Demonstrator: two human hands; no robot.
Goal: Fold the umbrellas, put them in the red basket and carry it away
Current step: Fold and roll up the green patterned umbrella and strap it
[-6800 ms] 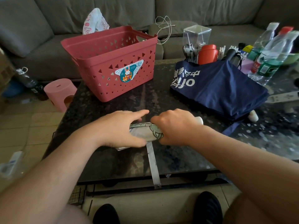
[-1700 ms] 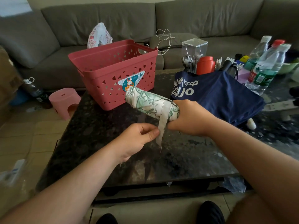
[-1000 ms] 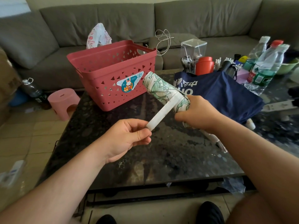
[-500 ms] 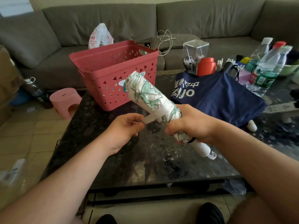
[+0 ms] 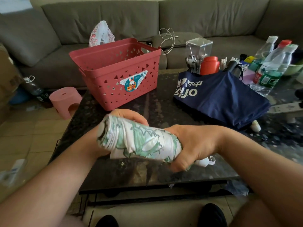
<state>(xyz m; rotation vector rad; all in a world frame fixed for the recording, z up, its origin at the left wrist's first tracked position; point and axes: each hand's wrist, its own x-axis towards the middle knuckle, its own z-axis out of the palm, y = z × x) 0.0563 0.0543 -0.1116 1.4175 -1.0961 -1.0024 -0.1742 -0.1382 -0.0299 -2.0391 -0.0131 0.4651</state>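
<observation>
Both hands wrapped round green-and-white umbrella point(image 5: 141, 141), held rolled above dark table point(image 5: 164, 171): right hand point(image 5: 195, 145) clenched near handle end, left hand point(image 5: 129, 116) curled behind canopy end, fingers mostly hidden, apparently gripping. Red basket point(image 5: 114, 74) stood beyond on table. Navy umbrella point(image 5: 224, 99) laid unfolded to its right, bottles point(image 5: 270, 66) behind.

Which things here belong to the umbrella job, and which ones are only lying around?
For the job:
- green-patterned umbrella, gripped by left hand and right hand
- navy umbrella
- red basket

Lying about:
- water bottles
- orange-red canister
- clear box
- pink stool
- white cable
</observation>
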